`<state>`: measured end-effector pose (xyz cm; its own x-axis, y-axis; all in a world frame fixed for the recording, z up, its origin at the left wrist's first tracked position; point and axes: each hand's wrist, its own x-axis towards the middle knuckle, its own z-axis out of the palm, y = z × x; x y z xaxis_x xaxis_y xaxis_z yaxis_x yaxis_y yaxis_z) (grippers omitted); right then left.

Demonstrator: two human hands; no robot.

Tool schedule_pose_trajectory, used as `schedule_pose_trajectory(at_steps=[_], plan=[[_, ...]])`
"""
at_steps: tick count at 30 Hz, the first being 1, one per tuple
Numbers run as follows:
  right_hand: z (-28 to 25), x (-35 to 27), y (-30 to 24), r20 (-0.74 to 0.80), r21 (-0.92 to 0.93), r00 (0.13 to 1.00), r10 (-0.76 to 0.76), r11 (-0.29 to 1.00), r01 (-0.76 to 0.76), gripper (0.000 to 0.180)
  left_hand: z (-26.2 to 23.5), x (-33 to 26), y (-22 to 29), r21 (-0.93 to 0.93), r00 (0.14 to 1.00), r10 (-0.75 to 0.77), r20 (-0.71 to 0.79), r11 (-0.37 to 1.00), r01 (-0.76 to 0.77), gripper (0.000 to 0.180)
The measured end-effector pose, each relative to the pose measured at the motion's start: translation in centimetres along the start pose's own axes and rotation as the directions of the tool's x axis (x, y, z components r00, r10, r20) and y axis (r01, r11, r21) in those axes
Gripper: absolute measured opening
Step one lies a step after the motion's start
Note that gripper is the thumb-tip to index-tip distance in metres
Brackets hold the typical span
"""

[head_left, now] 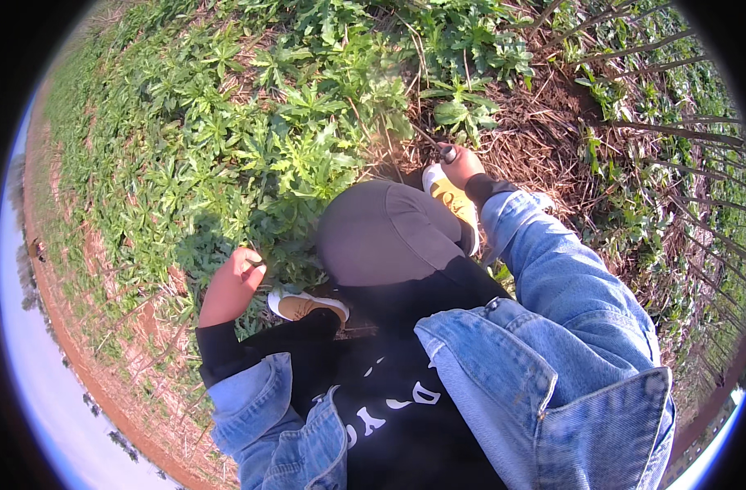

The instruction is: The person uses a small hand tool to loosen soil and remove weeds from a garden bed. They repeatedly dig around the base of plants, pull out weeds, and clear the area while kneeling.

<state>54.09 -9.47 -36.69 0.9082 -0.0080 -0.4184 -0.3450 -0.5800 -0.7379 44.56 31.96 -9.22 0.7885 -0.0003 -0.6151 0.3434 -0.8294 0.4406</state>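
Observation:
My right hand (461,166) is closed round the grip of a slim tool (424,135) beside my yellow shoe (453,198). A rounded grey end shows at the fist, and a thin dark shaft runs from it up and left toward the leaves; the tool's head cannot be made out. Lower on the left, my left hand (234,282) has thumb and fingers pinched together at the edge of the leafy green plants (218,175). What it holds, if anything, is too small to tell. My bent knee (389,233) in grey trousers stands between the two hands.
Dense low weeds (308,106) spread ahead and to the left. Dry straw and brown soil (544,143) lie beyond my right hand. Several thin bare stems (675,131) lean in from the right. My other shoe (308,308) rests near the left hand.

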Motion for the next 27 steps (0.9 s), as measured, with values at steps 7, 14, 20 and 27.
schedule_pose_trajectory(at_steps=[7,14,20,27], plan=[[-5.3,-8.9,7.1,0.150,0.086,0.989,0.000,0.996,-0.013,0.031,-0.3,-1.4,0.8,0.025,1.000,-0.023,0.010,0.999,0.023,0.021],[4.4,5.1,-3.6,-0.008,-0.003,0.999,-0.041,0.999,0.041,0.030,0.3,-1.4,-0.4,0.011,1.000,0.020,-0.001,1.000,-0.020,0.022],[4.6,7.0,-3.7,0.113,0.089,0.993,-0.012,0.996,0.002,0.031,-0.2,-1.0,-0.4,0.009,0.999,-0.016,-0.028,1.000,0.017,0.023],[-3.3,-3.6,3.4,0.250,0.041,0.967,0.051,0.997,-0.063,0.045,-0.2,-1.0,0.2,0.019,1.000,0.010,-0.021,1.000,-0.010,0.024]])
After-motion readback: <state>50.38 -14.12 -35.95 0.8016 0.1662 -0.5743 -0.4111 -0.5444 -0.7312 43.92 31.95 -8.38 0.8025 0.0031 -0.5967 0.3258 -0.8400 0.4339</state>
